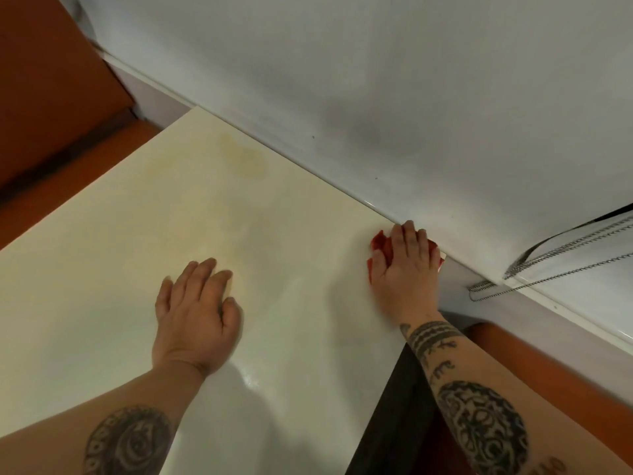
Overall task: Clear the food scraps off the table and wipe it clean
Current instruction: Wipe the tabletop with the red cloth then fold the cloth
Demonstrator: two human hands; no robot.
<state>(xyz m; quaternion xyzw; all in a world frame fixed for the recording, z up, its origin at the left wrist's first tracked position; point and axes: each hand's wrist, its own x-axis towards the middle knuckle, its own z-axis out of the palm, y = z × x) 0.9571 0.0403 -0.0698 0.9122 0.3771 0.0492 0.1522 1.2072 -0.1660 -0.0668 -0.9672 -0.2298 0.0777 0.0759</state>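
Red cloth (379, 244), just one, lies at the single cream table's (137, 234) far right corner by the wall (376, 80), pressed under the flat right hand (407, 265), while the left hand (195, 313) rests loose-fingered on the tabletop.

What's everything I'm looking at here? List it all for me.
table: one, glossy cream, centre, against the wall
stain: one, faint yellowish, far part of the tabletop
cloth: one, red, table's far right edge
wall: one, white, behind the table
coiled cords: at least two, silvery, along the wall, right
floor: orange, left and lower right
dark panel: one, black, beside the table's right edge; unclear what it is
left hand: one, resting on the tabletop, holding nothing
right hand: one, pressing on the cloth
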